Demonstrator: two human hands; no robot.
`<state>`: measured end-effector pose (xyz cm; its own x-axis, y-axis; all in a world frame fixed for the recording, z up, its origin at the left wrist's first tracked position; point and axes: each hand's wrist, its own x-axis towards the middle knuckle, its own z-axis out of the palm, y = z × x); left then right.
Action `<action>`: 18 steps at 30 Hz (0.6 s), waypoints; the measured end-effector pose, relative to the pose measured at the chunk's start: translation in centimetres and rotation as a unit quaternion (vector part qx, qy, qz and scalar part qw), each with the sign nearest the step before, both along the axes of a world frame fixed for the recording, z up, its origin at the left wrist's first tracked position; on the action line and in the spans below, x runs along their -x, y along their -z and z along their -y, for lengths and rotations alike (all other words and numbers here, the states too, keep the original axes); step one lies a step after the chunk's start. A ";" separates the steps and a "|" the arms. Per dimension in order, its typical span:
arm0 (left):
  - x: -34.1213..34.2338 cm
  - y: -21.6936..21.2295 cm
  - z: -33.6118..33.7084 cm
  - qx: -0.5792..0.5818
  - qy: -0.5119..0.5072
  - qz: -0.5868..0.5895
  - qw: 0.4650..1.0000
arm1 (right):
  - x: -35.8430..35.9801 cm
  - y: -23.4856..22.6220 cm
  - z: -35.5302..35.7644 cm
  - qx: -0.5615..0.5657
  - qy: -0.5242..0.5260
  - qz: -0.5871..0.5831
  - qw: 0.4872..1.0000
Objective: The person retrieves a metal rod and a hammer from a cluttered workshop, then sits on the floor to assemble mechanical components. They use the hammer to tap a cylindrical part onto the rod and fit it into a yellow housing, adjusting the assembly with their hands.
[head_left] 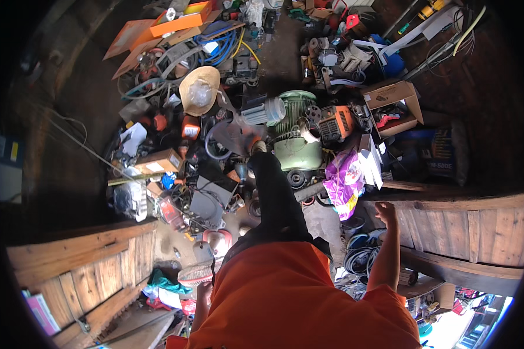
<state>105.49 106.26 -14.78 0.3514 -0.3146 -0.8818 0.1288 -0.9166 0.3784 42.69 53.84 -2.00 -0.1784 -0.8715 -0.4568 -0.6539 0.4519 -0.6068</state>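
Note:
My right hand [385, 213] is raised beside the top edge of the wooden half-wall on the right, its fingers loosely curled with nothing visible in them. Low at my left side, my left hand [204, 290] is partly hidden by my orange shirt, and its fingers are too unclear to read. A dark cord or strap hangs close above it. My leg stretches forward into the clutter, the foot beside a large green electric motor [298, 152] and a smaller grey motor [263, 110]. A straw hat [199, 91] lies just left of them.
An orange-and-black machine [335, 123] and an open cardboard box [393, 108] stand to the right, near a purple bag [344, 177]. Blue hoses [220, 49] lie at the far left. Wooden half-walls [99, 259] flank me. Black cable coils [361, 260] lie below my right arm.

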 end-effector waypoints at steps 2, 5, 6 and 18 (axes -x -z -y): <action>-1.9 0.3 2.9 0.015 0.010 0.004 1.000 | -0.6 1.9 1.9 -0.020 -0.004 -0.008 1.000; -6.1 1.0 7.6 -0.013 -0.036 0.003 0.999 | -4.9 2.5 5.9 -0.059 -0.009 -0.017 0.998; -8.2 2.2 9.8 -0.047 -0.080 -0.012 0.996 | -5.1 3.1 7.3 -0.069 -0.007 -0.016 0.997; -25.8 -9.1 49.0 0.001 -0.169 0.031 0.985 | -18.5 -0.9 38.0 -0.033 -0.077 -0.049 0.995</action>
<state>131.34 57.23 -5.65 0.4889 -0.1720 -0.8552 0.4034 -0.8246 0.3965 61.16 15.81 -1.11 -0.0922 -0.8603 -0.5015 -0.7731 0.3792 -0.5084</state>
